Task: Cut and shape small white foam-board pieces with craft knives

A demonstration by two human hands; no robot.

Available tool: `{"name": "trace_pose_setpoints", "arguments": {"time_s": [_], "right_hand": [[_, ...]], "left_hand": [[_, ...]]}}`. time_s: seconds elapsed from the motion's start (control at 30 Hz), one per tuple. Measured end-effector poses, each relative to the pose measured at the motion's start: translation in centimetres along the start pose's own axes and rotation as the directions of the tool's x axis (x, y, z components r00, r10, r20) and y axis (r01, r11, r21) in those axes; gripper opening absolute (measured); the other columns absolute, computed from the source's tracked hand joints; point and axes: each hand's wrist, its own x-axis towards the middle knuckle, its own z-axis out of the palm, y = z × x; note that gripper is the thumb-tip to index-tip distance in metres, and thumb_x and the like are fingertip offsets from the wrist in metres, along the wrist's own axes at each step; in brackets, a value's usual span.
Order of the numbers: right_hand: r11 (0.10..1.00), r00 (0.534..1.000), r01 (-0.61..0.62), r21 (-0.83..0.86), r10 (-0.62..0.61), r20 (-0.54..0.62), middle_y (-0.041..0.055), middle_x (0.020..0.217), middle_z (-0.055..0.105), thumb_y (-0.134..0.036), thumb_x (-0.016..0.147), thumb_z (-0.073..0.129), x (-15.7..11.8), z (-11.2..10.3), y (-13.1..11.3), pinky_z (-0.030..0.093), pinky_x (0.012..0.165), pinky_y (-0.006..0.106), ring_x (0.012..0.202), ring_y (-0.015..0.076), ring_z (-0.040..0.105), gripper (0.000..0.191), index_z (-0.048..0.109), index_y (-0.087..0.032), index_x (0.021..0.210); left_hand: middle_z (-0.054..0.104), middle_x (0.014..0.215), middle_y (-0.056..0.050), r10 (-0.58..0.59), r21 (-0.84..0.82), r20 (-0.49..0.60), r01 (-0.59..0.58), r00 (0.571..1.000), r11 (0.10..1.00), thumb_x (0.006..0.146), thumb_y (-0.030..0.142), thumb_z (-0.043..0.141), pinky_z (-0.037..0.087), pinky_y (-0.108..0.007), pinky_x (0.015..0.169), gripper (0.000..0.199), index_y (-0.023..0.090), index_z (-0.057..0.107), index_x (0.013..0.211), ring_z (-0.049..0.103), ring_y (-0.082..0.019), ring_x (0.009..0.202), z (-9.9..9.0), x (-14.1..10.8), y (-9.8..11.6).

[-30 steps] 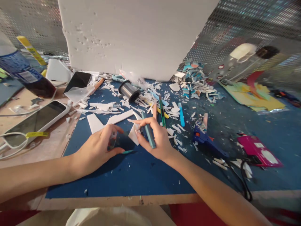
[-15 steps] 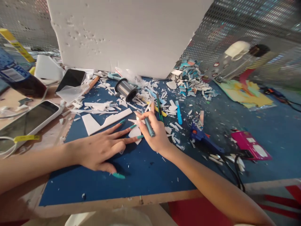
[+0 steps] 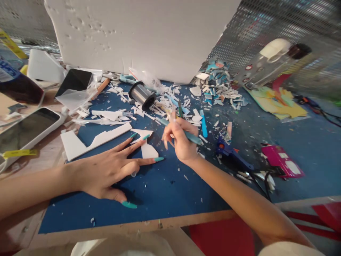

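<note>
White scraps (image 3: 109, 115) around spool (image 3: 142, 96), beyond left fingers (image 3: 146, 161)

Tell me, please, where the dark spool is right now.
In the head view, the spool lies on its side among white scraps on the blue mat, just left of centre, in front of the large white board.

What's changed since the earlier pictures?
The left hand has opened flat, fingers now on the small white foam piece. The notched white foam strip slid left. The right hand drew away rightward, keeping its teal pen-shaped tool. The black-and-grey spool stayed put.
</note>
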Motion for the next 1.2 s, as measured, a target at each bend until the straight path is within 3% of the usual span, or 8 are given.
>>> {"name": "trace_pose_setpoints", "arguments": {"time_s": [0.1, 0.17, 0.27, 0.37, 0.47, 0.67, 0.93, 1.2], "right_hand": [[0.967, 0.983, -0.173, 0.187, 0.157, 0.098, -0.0058, 0.046, 0.055, -0.057, 0.092, 0.05, -0.8, -0.7, 0.0, 0.037, 0.032, 0.023, 0.031, 0.0095, 0.048, 0.039, 0.062, -0.023, 0.077], [0.948, 0.958, -0.254, 0.194, 0.219, 0.183, -0.0029, 0.057, 0.065, -0.055, 0.093, 0.049, -1.1, -1.0, 0.0, 0.039, 0.032, 0.022, 0.036, 0.0109, 0.056, 0.037, 0.063, -0.021, 0.089], [0.993, 0.98, -0.113, -0.034, 0.117, 0.161, 0.0018, 0.076, 0.073, -0.046, 0.093, 0.055, -1.2, -1.1, -0.1, 0.049, 0.044, 0.023, 0.053, 0.0122, 0.066, 0.028, 0.066, -0.02, 0.089], [0.946, 0.981, 0.098, -0.308, -0.04, 0.188, 0.0009, 0.076, 0.071, -0.034, 0.091, 0.061, -1.1, -1.1, -0.4, 0.053, 0.058, 0.025, 0.062, 0.0127, 0.066, 0.016, 0.066, -0.022, 0.083], [0.915, 0.978, 0.064, -0.398, 0.023, 0.21, -0.0002, 0.078, 0.067, -0.028, 0.086, 0.066, -1.0, -1.3, -0.9, 0.051, 0.059, 0.025, 0.062, 0.0117, 0.062, 0.008, 0.062, -0.022, 0.088], [0.904, 0.871, -0.024, -0.426, 0.228, 0.435, -0.0013, 0.085, 0.06, -0.031, 0.071, 0.08, -0.7, -2.5, -1.4, 0.048, 0.054, 0.023, 0.061, 0.011, 0.056, 0.048, 0.05, -0.025, 0.109], [0.919, 0.827, -0.093, -0.382, 0.285, 0.484, -0.0019, 0.087, 0.054, -0.024, 0.068, 0.079, -0.3, -2.7, -1.3, 0.051, 0.062, 0.026, 0.07, 0.0133, 0.058, 0.056, 0.043, -0.025, 0.111], [0.95, 0.839, -0.108, -0.294, 0.246, 0.485, -0.0013, 0.087, 0.051, -0.023, 0.071, 0.075, -0.7, -2.0, -0.2, 0.055, 0.066, 0.028, 0.072, 0.0141, 0.058, 0.056, 0.039, -0.026, 0.114]], "left_hand": [[0.037, 0.156, -0.011, -0.006, -0.028, -0.007, 0.006, 1.0, 1.0, 0.084, 0.052, 0.067, 0.011, -0.072, 0.116, 0.05, 0.024, 0.045, 0.119, 0.001, -0.042, 0.149, -0.1, 0.3, -0.2], [0.039, 0.155, -0.012, -0.003, -0.04, -0.017, 0.002, 1.0, 0.999, 0.084, 0.051, 0.067, 0.012, -0.073, 0.116, 0.05, 0.023, 0.045, 0.118, 0.001, -0.042, 0.149, -0.2, 0.4, -0.3], [0.039, 0.155, -0.011, -0.001, -0.048, -0.027, 0.0, 1.0, 0.999, 0.085, 0.049, 0.067, 0.015, -0.073, 0.115, 0.043, 0.022, 0.047, 0.112, 0.002, -0.042, 0.149, -0.3, 0.6, -0.5], [0.04, 0.154, -0.009, -0.01, -0.062, -0.023, 0.008, 1.0, 0.998, 0.085, 0.049, 0.067, 0.016, -0.073, 0.115, 0.039, 0.023, 0.05, 0.109, 0.003, -0.042, 0.149, -0.4, 0.6, -0.5], [0.043, 0.153, -0.009, -0.012, -0.049, 0.011, 0.013, 1.0, 0.999, 0.086, 0.051, 0.065, 0.015, -0.074, 0.114, 0.042, 0.022, 0.052, 0.112, 0.001, -0.043, 0.148, -0.4, 0.5, -0.5], [0.055, 0.143, -0.013, -0.045, -0.088, -0.008, 0.044, 0.999, 0.995, 0.08, 0.051, 0.07, 0.014, -0.072, 0.116, 0.042, 0.022, 0.055, 0.107, 0.007, -0.043, 0.149, -0.2, 0.3, -0.4], [0.053, 0.144, -0.014, -0.051, -0.065, 0.043, 0.054, 0.998, 0.996, 0.08, 0.054, 0.068, 0.013, -0.076, 0.112, 0.045, 0.02, 0.053, 0.105, 0.007, -0.049, 0.147, -0.2, 0.2, -0.3], [0.057, 0.141, -0.014, -0.06, -0.07, -0.009, 0.059, 0.998, 0.996, 0.078, 0.055, 0.07, 0.012, -0.071, 0.115, 0.048, 0.021, 0.053, 0.107, 0.011, -0.047, 0.148, 0.2, 0.1, -0.2]]}}
